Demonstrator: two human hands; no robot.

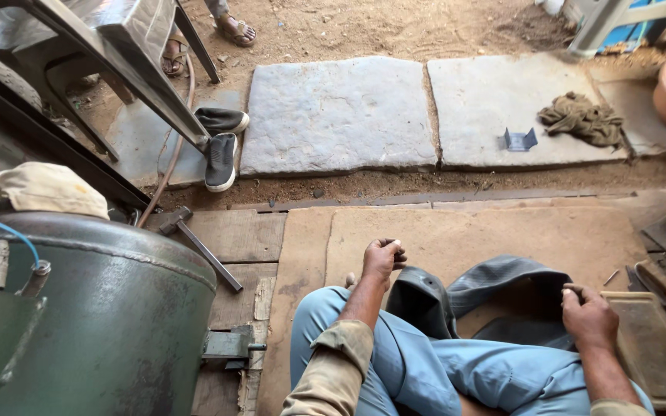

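I sit on a wooden floor with my legs in light blue trousers (425, 370). A dark grey rubber inner tube (495, 296) lies folded across my lap. My left hand (381, 258) is closed in a fist at the tube's left end, apparently gripping its edge. At the tube's right edge, my right hand (589, 314) pinches the rubber between fingers and thumb.
A large green metal tank (109, 316) stands at my left with a tan cap (36, 189) on top. A hammer (194, 243) lies on the planks. A flat metal tray (649, 347) sits at my right. Stone slabs (337, 115), dark shoes (221, 158), a rag (582, 118), a small metal bracket (519, 139), a chair (109, 46) and another person's sandalled feet (234, 29) lie ahead.
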